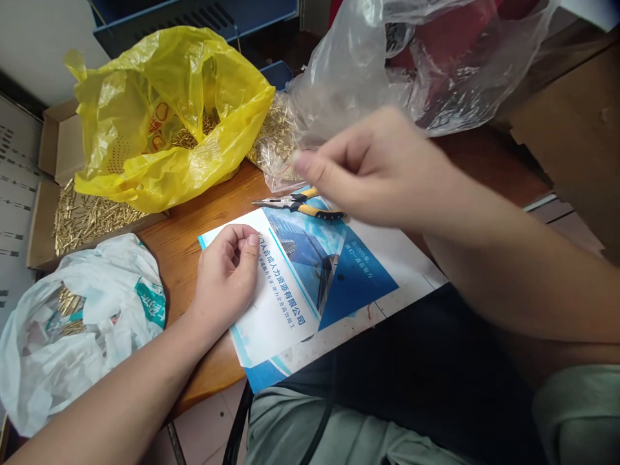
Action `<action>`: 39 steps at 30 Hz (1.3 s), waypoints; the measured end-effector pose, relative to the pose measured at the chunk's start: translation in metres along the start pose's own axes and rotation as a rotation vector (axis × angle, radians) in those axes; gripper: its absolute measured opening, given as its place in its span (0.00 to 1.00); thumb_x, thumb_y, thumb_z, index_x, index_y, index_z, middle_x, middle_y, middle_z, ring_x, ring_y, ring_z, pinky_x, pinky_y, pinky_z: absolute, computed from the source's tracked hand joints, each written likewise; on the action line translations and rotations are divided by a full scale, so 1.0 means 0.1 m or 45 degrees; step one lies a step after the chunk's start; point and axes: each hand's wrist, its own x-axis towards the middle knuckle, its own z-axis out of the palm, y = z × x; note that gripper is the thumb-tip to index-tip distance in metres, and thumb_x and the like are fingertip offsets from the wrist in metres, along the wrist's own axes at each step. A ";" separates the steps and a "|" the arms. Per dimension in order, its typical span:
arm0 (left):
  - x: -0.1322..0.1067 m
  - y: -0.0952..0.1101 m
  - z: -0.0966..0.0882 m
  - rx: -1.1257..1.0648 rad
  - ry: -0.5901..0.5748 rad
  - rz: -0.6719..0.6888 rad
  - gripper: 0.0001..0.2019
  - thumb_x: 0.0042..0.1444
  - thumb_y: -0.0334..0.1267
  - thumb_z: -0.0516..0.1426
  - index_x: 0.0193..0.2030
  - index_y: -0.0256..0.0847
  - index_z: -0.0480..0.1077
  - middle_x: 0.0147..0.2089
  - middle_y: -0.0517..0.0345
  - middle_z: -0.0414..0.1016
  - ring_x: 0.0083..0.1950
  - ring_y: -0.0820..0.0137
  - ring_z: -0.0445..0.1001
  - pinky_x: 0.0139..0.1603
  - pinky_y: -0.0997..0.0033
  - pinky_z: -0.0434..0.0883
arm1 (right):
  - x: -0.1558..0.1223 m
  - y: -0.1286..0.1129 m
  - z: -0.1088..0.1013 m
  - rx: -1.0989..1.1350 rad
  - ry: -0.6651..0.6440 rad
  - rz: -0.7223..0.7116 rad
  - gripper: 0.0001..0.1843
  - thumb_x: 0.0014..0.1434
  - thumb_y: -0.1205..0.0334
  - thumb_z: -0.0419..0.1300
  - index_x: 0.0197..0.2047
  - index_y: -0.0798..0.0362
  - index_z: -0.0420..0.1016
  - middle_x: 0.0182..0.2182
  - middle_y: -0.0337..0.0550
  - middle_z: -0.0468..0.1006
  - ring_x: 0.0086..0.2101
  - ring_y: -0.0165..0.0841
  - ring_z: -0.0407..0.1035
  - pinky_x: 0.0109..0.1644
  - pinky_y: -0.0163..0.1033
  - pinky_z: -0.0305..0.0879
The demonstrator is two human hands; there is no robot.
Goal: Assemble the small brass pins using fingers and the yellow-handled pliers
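Observation:
My left hand (pixel 227 274) rests on the left part of a blue and white printed sheet (pixel 349 274) on the wooden table, its fingers curled in with the thumb against them; nothing shows in it. My right hand (pixel 375 168) hovers above the sheet's far edge, fingers pinched together and reaching toward the clear plastic bag (pixel 416 61). Whether it holds anything is too blurred to tell. Yellow-handled pliers (pixel 303 205) lie just under it on the sheet. Small brass pins (pixel 274 139) spill from the clear bag.
A yellow plastic bag (pixel 159 110) with brass pins stands at the back left. A cardboard box (pixel 41 223) of pins sits beside it. A white plastic bag (pixel 82 323) with more pins lies at the left. The table's front edge (pixel 213 381) is near my lap.

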 end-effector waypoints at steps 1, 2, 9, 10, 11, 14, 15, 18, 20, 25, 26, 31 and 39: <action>0.00 0.00 0.00 0.006 -0.002 0.004 0.09 0.66 0.40 0.54 0.36 0.40 0.67 0.30 0.60 0.67 0.30 0.72 0.64 0.31 0.70 0.62 | -0.05 -0.01 0.08 0.149 -0.118 0.053 0.32 0.69 0.51 0.56 0.16 0.53 0.52 0.15 0.34 0.49 0.17 0.22 0.44 0.23 0.37 0.40; -0.01 0.01 0.00 0.016 -0.001 0.005 0.09 0.67 0.41 0.54 0.36 0.40 0.66 0.29 0.61 0.66 0.30 0.72 0.63 0.31 0.70 0.62 | -0.08 -0.01 0.16 0.259 -0.231 0.132 0.33 0.68 0.48 0.57 0.16 0.53 0.53 0.14 0.34 0.51 0.17 0.22 0.45 0.21 0.36 0.41; -0.01 0.05 -0.02 0.181 -0.006 0.034 0.17 0.68 0.43 0.51 0.27 0.41 0.62 0.24 0.62 0.63 0.26 0.72 0.60 0.28 0.69 0.58 | -0.15 0.21 0.59 0.862 -0.588 0.575 0.31 0.62 0.38 0.61 0.20 0.54 0.67 0.16 0.39 0.66 0.18 0.25 0.57 0.21 0.35 0.52; -0.01 0.06 -0.02 0.193 -0.003 0.033 0.17 0.67 0.44 0.51 0.26 0.41 0.61 0.23 0.62 0.62 0.25 0.73 0.59 0.27 0.69 0.57 | -0.14 0.23 0.61 0.953 -0.579 0.606 0.30 0.61 0.38 0.63 0.20 0.54 0.67 0.17 0.39 0.66 0.18 0.25 0.58 0.21 0.35 0.53; -0.01 0.07 -0.03 0.195 -0.001 0.029 0.19 0.67 0.44 0.51 0.25 0.41 0.61 0.22 0.62 0.60 0.25 0.73 0.58 0.26 0.69 0.56 | -0.14 0.24 0.62 1.032 -0.568 0.641 0.29 0.59 0.39 0.65 0.20 0.55 0.68 0.17 0.38 0.66 0.19 0.25 0.58 0.22 0.34 0.54; -0.01 0.10 -0.03 0.173 0.012 0.026 0.21 0.66 0.45 0.51 0.22 0.42 0.57 0.21 0.63 0.56 0.24 0.74 0.55 0.25 0.69 0.54 | -0.13 0.24 0.63 1.169 -0.552 0.723 0.27 0.55 0.43 0.69 0.21 0.57 0.70 0.18 0.38 0.67 0.19 0.23 0.58 0.22 0.32 0.54; -0.01 0.10 -0.02 0.165 0.011 0.028 0.22 0.66 0.45 0.51 0.21 0.42 0.56 0.21 0.63 0.54 0.24 0.74 0.54 0.25 0.69 0.53 | -0.12 0.24 0.63 1.183 -0.547 0.739 0.26 0.55 0.44 0.70 0.21 0.57 0.71 0.18 0.38 0.67 0.19 0.23 0.58 0.22 0.32 0.54; -0.01 0.09 -0.01 0.144 0.008 0.035 0.22 0.66 0.45 0.52 0.21 0.41 0.57 0.21 0.63 0.54 0.24 0.74 0.54 0.26 0.70 0.54 | -0.12 0.22 0.64 1.190 -0.543 0.769 0.23 0.55 0.47 0.70 0.23 0.58 0.73 0.19 0.38 0.69 0.19 0.23 0.59 0.21 0.32 0.55; -0.01 0.06 0.00 0.111 -0.002 0.041 0.20 0.66 0.46 0.53 0.24 0.40 0.62 0.22 0.62 0.58 0.25 0.74 0.57 0.27 0.70 0.56 | -0.13 0.21 0.65 1.150 -0.558 0.762 0.22 0.57 0.49 0.69 0.23 0.58 0.73 0.18 0.38 0.69 0.18 0.23 0.59 0.21 0.32 0.55; 0.00 0.00 0.00 0.000 -0.074 0.049 0.15 0.67 0.45 0.54 0.33 0.38 0.69 0.28 0.59 0.70 0.29 0.73 0.65 0.31 0.72 0.62 | -0.14 0.17 0.66 1.055 -0.541 0.707 0.20 0.63 0.55 0.64 0.24 0.57 0.72 0.17 0.38 0.68 0.18 0.24 0.59 0.21 0.33 0.56; 0.00 -0.01 0.00 -0.005 -0.089 0.049 0.14 0.67 0.45 0.55 0.34 0.38 0.70 0.28 0.59 0.70 0.29 0.73 0.65 0.31 0.72 0.62 | -0.14 0.16 0.67 1.042 -0.528 0.712 0.19 0.64 0.56 0.64 0.24 0.57 0.72 0.17 0.38 0.68 0.18 0.24 0.59 0.21 0.32 0.56; -0.01 -0.01 -0.01 -0.060 -0.133 0.043 0.13 0.68 0.44 0.54 0.36 0.37 0.71 0.28 0.60 0.70 0.29 0.74 0.65 0.30 0.73 0.61 | -0.16 0.14 0.71 0.880 -0.469 0.743 0.19 0.66 0.56 0.61 0.25 0.56 0.71 0.18 0.40 0.68 0.17 0.25 0.58 0.20 0.34 0.54; -0.02 0.00 -0.01 0.017 -0.150 0.031 0.13 0.67 0.43 0.55 0.37 0.36 0.71 0.29 0.59 0.72 0.30 0.74 0.67 0.31 0.72 0.64 | -0.18 0.13 0.70 0.752 -0.511 0.696 0.24 0.70 0.53 0.55 0.24 0.55 0.67 0.16 0.40 0.65 0.17 0.26 0.57 0.21 0.34 0.52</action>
